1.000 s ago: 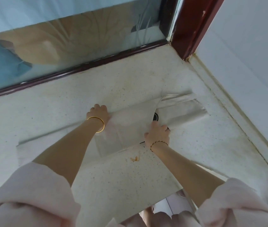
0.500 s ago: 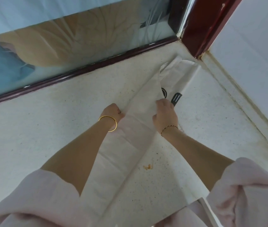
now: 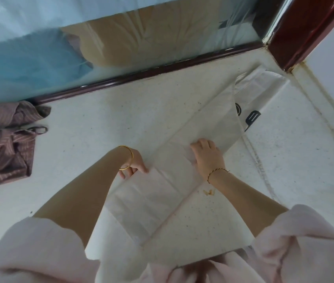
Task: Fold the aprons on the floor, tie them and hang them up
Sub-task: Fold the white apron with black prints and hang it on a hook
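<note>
A cream apron (image 3: 182, 180), folded into a long strip, lies diagonally on the speckled floor (image 3: 104, 127), from just in front of me up to the far right corner. Black print (image 3: 251, 119) shows on its far part. My left hand (image 3: 133, 166), with a gold bangle, holds the strip's left edge with curled fingers. My right hand (image 3: 207, 154) lies across the middle of the strip, fingers bent and gripping the top layer. A thin apron strap (image 3: 259, 162) trails along the floor to the right.
A crumpled brown striped apron (image 3: 4, 139) lies at the left by the dark red door sill (image 3: 141, 74). Behind the sill is a glass door. A white wall (image 3: 333, 64) closes the right side. An orange scrap (image 3: 209, 192) lies by my right wrist.
The cream apron has swung from lying crosswise to a long diagonal strip. Both hands have slid nearer to me along it. The striped apron has come into view at the left.
</note>
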Available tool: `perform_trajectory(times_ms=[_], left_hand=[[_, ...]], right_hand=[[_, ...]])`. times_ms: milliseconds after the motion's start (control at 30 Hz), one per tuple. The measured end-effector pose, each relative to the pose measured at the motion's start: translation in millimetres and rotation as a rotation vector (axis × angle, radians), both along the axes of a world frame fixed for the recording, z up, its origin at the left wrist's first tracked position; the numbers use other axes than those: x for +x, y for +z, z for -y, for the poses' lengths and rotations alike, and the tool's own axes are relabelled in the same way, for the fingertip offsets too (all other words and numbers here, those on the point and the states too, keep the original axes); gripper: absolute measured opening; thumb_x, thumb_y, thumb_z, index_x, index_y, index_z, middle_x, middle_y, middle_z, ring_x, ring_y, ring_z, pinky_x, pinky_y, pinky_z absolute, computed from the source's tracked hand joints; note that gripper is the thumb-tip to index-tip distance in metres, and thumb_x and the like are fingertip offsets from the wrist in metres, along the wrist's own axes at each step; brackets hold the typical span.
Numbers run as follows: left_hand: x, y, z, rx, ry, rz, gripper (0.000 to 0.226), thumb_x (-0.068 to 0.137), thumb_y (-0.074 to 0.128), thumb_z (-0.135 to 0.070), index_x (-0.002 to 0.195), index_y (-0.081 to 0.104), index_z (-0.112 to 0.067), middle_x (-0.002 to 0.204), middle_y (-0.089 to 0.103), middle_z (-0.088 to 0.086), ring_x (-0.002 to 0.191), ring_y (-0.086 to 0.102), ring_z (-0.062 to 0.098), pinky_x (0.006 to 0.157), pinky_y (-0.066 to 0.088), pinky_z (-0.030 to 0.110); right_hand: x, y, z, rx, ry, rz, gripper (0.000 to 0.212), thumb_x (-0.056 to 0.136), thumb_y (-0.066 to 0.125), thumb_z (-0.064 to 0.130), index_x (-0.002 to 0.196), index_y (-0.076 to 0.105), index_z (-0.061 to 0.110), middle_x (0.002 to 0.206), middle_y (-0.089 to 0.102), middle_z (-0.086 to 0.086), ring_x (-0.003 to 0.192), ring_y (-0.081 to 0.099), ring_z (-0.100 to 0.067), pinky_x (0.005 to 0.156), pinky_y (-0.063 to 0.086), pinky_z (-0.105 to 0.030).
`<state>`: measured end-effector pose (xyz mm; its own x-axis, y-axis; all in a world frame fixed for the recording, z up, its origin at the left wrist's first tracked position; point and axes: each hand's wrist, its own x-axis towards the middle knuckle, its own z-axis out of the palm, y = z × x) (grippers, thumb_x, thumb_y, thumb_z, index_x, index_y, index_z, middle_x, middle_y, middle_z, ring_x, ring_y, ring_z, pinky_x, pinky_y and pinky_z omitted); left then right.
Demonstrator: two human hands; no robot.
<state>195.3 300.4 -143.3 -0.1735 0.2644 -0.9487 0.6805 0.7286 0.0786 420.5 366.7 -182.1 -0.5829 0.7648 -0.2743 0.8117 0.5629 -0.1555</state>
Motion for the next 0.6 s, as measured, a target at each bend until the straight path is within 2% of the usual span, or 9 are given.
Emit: perform_trajectory(times_ms=[100,200,300,367,433,500,533,567,600], left_hand=[[-7,9,18,-0.082,0.028,0.105,0.031,0.091,0.059,-0.014,0.119,0.05,-0.005,0.094,0.058,0.009,0.09,0.062,0.024,0.086,0.053,0.04],[-8,21,17,-0.037,0.219,0.351,0.009,0.093,0.053,-0.003,0.1,0.056,-0.007,0.087,0.065,0.008,0.069,0.066,0.017,0.071,0.058,0.033],[4,43,0,0.137,0.362,0.475,0.019,0.09,0.054,0.005,0.105,0.057,-0.005,0.097,0.065,0.01,0.071,0.069,0.013,0.067,0.059,0.027],[18,56,-15,0.266,0.445,0.513,0.034,0.09,0.052,0.008,0.114,0.051,-0.015,0.096,0.064,0.005,0.067,0.068,0.01,0.058,0.056,0.021],[35,72,-35,0.354,0.585,0.628,0.047,0.091,0.047,0.01,0.123,0.042,-0.025,0.088,0.067,0.004,0.065,0.069,0.011,0.059,0.057,0.022],[55,85,-57,0.397,0.634,0.74,0.031,0.092,0.047,0.006,0.116,0.055,-0.013,0.081,0.071,0.005,0.068,0.069,0.011,0.064,0.058,0.022],[63,89,-67,0.413,0.688,0.768,0.024,0.093,0.048,0.004,0.11,0.06,-0.007,0.081,0.072,0.006,0.07,0.07,0.012,0.064,0.058,0.021],[73,91,-81,0.43,0.75,0.772,0.02,0.093,0.048,0.002,0.108,0.061,-0.002,0.083,0.072,0.009,0.071,0.071,0.013,0.063,0.058,0.022],[81,90,-94,0.452,0.843,0.778,0.019,0.094,0.048,0.001,0.107,0.061,0.003,0.083,0.072,0.012,0.07,0.071,0.015,0.063,0.059,0.023]], right_hand=[[4,1,-6,-0.043,0.009,-0.003,0.045,0.088,0.055,0.018,0.131,0.044,0.019,0.136,0.036,-0.008,0.126,0.033,-0.029,0.101,0.037,-0.037],[8,8,-13,-0.122,0.047,-0.002,0.046,0.089,0.055,0.021,0.134,0.044,0.02,0.138,0.034,-0.007,0.128,0.031,-0.029,0.105,0.035,-0.037],[20,10,-20,-0.259,0.092,-0.017,0.056,0.086,0.048,-0.001,0.139,0.042,0.018,0.145,0.03,-0.006,0.133,0.027,-0.029,0.11,0.024,-0.031],[26,16,-20,-0.387,0.028,-0.109,0.06,0.082,0.043,-0.01,0.136,0.046,0.015,0.145,0.034,-0.005,0.133,0.03,-0.026,0.109,0.02,-0.024],[29,28,-21,-0.643,-0.214,-0.377,0.038,0.087,0.043,-0.01,0.116,0.058,0.01,0.124,0.052,-0.006,0.113,0.05,-0.021,0.095,0.038,-0.016],[32,49,-20,-1.008,-0.652,-0.8,0.006,0.089,0.059,0.008,0.085,0.057,0.012,0.089,0.057,-0.004,0.076,0.056,-0.013,0.068,0.048,-0.019],[36,53,-24,-1.145,-0.802,-1.07,0.018,0.078,0.075,0.019,0.083,0.058,0.013,0.084,0.061,-0.005,0.073,0.059,-0.014,0.065,0.05,-0.022],[45,56,-29,-1.181,-0.848,-1.229,0.041,0.065,0.084,0.032,0.093,0.063,0.011,0.091,0.067,-0.007,0.082,0.064,-0.017,0.072,0.054,-0.027],[53,57,-36,-1.238,-0.87,-1.372,0.057,0.067,0.081,0.042,0.11,0.063,0.011,0.107,0.068,-0.009,0.098,0.064,-0.023,0.085,0.054,-0.035]])
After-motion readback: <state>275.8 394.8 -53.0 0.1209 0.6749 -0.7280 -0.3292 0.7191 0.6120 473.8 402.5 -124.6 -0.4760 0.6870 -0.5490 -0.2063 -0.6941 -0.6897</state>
